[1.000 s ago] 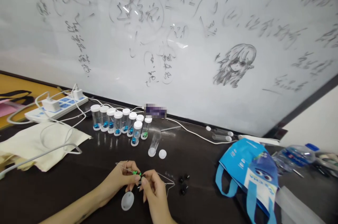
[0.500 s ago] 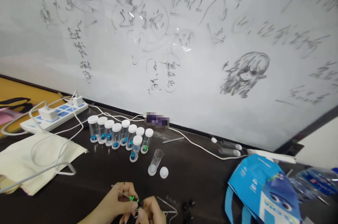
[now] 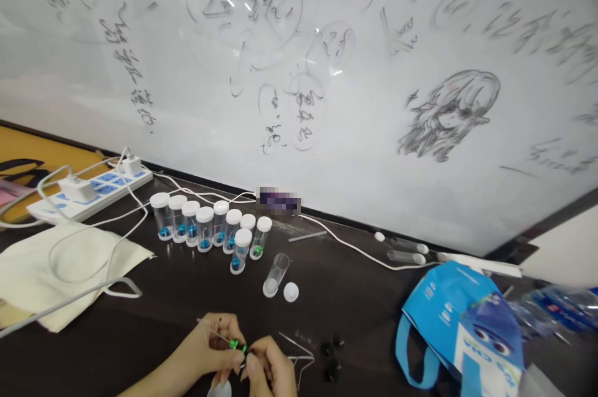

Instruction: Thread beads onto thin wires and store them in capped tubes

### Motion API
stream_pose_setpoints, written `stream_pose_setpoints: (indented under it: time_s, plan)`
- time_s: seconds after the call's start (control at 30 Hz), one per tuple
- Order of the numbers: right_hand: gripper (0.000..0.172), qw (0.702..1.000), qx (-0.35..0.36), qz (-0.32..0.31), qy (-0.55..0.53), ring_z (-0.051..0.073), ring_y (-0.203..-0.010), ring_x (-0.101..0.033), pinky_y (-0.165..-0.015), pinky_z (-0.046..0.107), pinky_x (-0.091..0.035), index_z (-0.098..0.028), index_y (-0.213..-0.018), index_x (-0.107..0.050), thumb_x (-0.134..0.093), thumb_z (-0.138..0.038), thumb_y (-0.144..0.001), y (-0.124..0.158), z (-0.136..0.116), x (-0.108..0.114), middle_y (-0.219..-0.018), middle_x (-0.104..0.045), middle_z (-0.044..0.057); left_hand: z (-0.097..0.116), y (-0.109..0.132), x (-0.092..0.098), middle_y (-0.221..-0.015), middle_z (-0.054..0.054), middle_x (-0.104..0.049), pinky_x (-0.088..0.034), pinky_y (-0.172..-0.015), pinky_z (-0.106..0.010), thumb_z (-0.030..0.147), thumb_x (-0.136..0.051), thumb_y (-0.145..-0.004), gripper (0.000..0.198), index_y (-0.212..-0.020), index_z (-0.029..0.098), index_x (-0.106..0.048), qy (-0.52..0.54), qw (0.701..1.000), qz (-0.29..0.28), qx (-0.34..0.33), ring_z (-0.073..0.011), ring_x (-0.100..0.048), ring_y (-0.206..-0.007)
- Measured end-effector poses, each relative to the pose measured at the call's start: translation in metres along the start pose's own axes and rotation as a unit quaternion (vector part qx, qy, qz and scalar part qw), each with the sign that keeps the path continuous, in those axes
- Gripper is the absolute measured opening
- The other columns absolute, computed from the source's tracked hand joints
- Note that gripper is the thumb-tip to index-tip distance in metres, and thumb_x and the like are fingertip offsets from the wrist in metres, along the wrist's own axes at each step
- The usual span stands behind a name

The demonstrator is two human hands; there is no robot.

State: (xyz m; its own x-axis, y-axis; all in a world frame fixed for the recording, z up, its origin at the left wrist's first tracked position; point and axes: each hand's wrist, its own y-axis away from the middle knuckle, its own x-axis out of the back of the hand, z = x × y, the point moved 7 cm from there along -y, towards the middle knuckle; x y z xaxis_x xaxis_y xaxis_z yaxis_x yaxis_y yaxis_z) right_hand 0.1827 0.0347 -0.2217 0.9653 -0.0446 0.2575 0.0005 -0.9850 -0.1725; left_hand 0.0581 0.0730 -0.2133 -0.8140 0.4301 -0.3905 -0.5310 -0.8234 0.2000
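Near the bottom edge, my left hand (image 3: 212, 347) pinches a small bright green part (image 3: 235, 344). A thin metal rod (image 3: 217, 334) runs from that part back across the left fingers. Right beside it, my right hand (image 3: 271, 366) is closed at the fingertips on a small black piece (image 3: 248, 352), held against the green part. The fingers hide much of both pieces. Below the left fingers, a white round object (image 3: 219, 389) is cut off by the frame. Thin bent metal rods (image 3: 299, 358) lie just right of my right hand, with several small black parts (image 3: 331, 359) farther right.
Several capped clear vials (image 3: 204, 232) with blue parts stand at the back; one vial (image 3: 260, 238) holds green. An uncapped vial (image 3: 276, 275) lies by its white cap (image 3: 291, 291). A power strip (image 3: 103, 191), cloth (image 3: 79, 272) and blue bag (image 3: 460, 322) flank the workspace.
The view has tilted down slightly, so the table things sit higher in the picture. Both hands keep their pinch on the small parts. The white round object now shows at the bottom edge.
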Motion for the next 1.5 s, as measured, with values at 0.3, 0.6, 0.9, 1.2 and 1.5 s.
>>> stream_pose_setpoints:
  time_s: [0.3, 0.6, 0.9, 1.2, 1.5]
  plan:
    - [0.041, 0.997, -0.018, -0.056, -0.048, 0.008, -0.041, -0.044, -0.040, 0.018, -0.030, -0.018, -0.087, -0.058, -0.042, -0.054, -0.097, 0.001, -0.023, -0.002, -0.057, -0.057, -0.001, 0.004, 0.005, 0.001, -0.053, 0.000, -0.066, -0.039, -0.038, -0.016, 0.029, -0.084, -0.066, 0.029, -0.074, 0.014, -0.061, -0.005, 1.000, 0.008, -0.011, -0.0077, -0.050, -0.038]
    - [0.034, 0.995, -0.031, -0.074, -0.051, 0.009, -0.048, -0.046, -0.045, 0.018, -0.035, -0.018, -0.085, -0.056, -0.047, -0.049, -0.096, 0.001, -0.035, 0.000, -0.063, -0.055, -0.002, 0.013, 0.008, -0.003, -0.054, 0.001, -0.066, -0.040, -0.039, -0.016, 0.027, -0.083, -0.068, 0.026, -0.074, 0.013, -0.061, -0.013, 1.000, 0.004, 0.001, -0.0072, -0.051, -0.039]
    - [0.022, 0.996, -0.044, -0.067, -0.044, 0.010, -0.054, -0.046, -0.050, 0.020, -0.038, -0.018, -0.090, -0.056, -0.052, -0.039, -0.096, 0.001, -0.038, 0.003, -0.069, -0.052, -0.003, 0.014, 0.010, -0.003, -0.056, 0.000, -0.067, -0.040, -0.039, -0.016, 0.024, -0.081, -0.071, 0.023, -0.075, 0.013, -0.062, -0.013, 1.000, 0.003, -0.002, -0.0069, -0.051, -0.040]
    - [0.025, 0.995, -0.047, -0.053, -0.063, 0.010, -0.054, -0.046, -0.050, 0.020, -0.037, -0.018, -0.084, -0.056, -0.053, -0.040, -0.095, 0.002, -0.038, 0.004, -0.068, -0.053, -0.002, 0.016, 0.010, -0.004, -0.057, 0.000, -0.067, -0.040, -0.040, -0.016, 0.024, -0.081, -0.071, 0.022, -0.074, 0.013, -0.062, -0.016, 1.000, 0.003, 0.000, -0.0073, -0.051, -0.040]
    - [0.033, 0.993, -0.054, -0.074, -0.073, 0.009, -0.052, -0.046, -0.050, 0.020, -0.036, -0.018, -0.077, -0.053, -0.048, -0.043, -0.098, 0.004, -0.038, 0.002, -0.064, -0.052, -0.003, 0.017, 0.012, -0.008, -0.054, 0.001, -0.066, -0.040, -0.040, -0.017, 0.027, -0.082, -0.068, 0.025, -0.075, 0.014, -0.062, -0.007, 1.000, -0.009, 0.021, -0.0081, -0.052, -0.040]
